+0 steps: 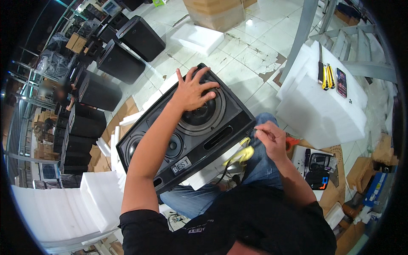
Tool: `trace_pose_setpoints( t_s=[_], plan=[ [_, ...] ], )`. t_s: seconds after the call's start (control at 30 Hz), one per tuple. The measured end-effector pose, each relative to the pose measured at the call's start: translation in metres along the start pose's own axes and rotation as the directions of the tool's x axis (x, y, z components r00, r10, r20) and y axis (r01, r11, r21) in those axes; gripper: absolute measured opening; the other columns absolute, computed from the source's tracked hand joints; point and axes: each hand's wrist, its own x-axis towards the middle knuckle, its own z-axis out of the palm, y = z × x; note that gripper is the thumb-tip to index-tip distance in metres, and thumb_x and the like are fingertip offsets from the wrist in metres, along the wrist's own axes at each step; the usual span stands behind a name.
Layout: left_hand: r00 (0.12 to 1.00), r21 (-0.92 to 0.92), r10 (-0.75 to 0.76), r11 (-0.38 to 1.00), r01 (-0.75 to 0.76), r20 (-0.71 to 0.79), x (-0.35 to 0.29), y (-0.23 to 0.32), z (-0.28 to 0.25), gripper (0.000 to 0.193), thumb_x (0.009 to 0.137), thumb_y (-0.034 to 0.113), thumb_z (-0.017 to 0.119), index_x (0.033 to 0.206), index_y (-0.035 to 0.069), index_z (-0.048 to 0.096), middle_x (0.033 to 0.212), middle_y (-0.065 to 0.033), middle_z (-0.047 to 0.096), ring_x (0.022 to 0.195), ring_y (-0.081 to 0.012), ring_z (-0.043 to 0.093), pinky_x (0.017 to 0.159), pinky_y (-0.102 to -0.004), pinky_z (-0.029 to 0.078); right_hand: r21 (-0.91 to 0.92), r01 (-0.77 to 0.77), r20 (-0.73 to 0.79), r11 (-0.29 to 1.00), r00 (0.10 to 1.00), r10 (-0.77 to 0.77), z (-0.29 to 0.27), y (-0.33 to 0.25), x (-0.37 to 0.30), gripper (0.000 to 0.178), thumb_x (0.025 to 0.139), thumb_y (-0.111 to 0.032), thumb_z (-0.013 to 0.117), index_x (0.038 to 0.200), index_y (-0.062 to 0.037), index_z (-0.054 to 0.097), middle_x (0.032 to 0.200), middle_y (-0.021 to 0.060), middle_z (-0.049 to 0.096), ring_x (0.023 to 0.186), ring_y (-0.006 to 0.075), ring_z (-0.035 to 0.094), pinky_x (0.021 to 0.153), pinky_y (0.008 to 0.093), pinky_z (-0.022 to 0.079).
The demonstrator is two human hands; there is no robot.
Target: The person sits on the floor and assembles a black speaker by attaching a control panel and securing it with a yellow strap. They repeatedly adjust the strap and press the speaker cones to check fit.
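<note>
Black speaker cabinet, big & boxy, lies face-up across the person's lap on white foam blocks. Front shows a large round woofer at the far end, a smaller cone mid-panel, another round driver toward the left, plus a long slot port near the right edge. Small white label sits near the front lower edge; wording skipped.

Left hand rests flat on the woofer, fingers spread apart, palm down, not gripping anything. Right hand sits at the cabinet's right edge, fingers pinched together on a thin tool, tip touching the cabinet edge; can't tell what kind of tool. Yellow object hangs just under that hand, beside the jeans.

Containers: small open black case on the floor to the right, w/ dark bits inside, too small to tell. Cardboard boxes stand at the far end, closed. White foam slab to the right carries yellow cutters & a dark flat device. More black speakers stand at left.
</note>
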Motion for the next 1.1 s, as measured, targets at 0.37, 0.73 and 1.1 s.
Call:
trace_pose_setpoints(
  t_s=[0.37,0.73,1.1],
  plan=[
    [0.963,-0.006,-0.258,0.966,0.258,-0.078,0.022,-0.053,0.02,0.042,0.101,0.063,0.045,0.131,0.041,0.067,0.164,0.0007,0.034,0.153,-0.0399,0.023,0.111,-0.085,0.006,0.028,0.218,0.018,0.976,0.976,-0.218,0.013,0.003,0.038,0.017,0.086,0.004,0.073,0.101,-0.0022,0.077,0.111,0.0057,0.056,0.103,0.0162,0.054,0.09,0.0264,0.042],
    [0.85,-0.533,-0.364,0.837,0.12,-0.38,-0.022,0.022,-0.043,0.045,0.092,0.031,0.073,0.135,0.02,0.066,0.15,-0.0112,0.054,0.139,-0.035,0.048,0.117,-0.0649,0.031,-0.205,0.253,-0.081,0.945,0.958,-0.274,0.019,-0.022,0.003,0.018,0.088,0.005,0.073,0.105,-0.0004,0.075,0.105,0.0037,0.067,0.076,0.0046,0.053,0.066,0.0177,0.039],
    [0.679,-0.986,-0.717,0.067,-0.155,-0.156,-0.227,0.169,-0.046,0.024,0.084,-0.001,0.081,0.107,0.0,0.076,0.107,-0.0099,0.069,0.093,-0.0155,0.066,0.083,-0.0293,0.054,-0.119,0.394,0.506,0.911,0.814,-0.286,0.14,-0.08,-0.028,0.029,0.085,0.002,0.078,0.112,-0.0003,0.066,0.114,0.0104,0.07,0.092,0.0122,0.07,0.08,0.0274,0.056]
  ],
)
